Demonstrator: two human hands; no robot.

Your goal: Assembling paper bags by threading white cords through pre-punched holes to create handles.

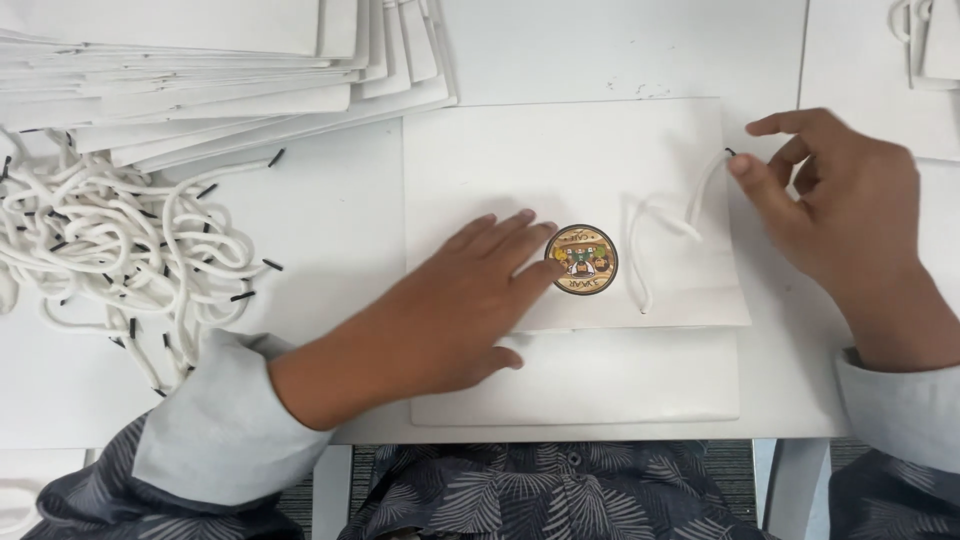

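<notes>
A flat white paper bag (560, 165) lies on the white table in front of me, with a round brown sticker (581, 259) near its middle. My left hand (455, 305) rests flat on the bag, fingers spread, fingertips touching the sticker's left edge. A white cord handle (662, 222) loops across the bag's right part. My right hand (840, 215) pinches the cord's black-tipped end at the bag's right edge. A second white bag (600, 385) lies under the first, toward me.
A fanned stack of flat white bags (200, 80) fills the top left. A tangled pile of white cords with black tips (110, 250) lies at the left. More white bags (880, 60) sit at the top right. The table's front edge (600, 434) runs near my lap.
</notes>
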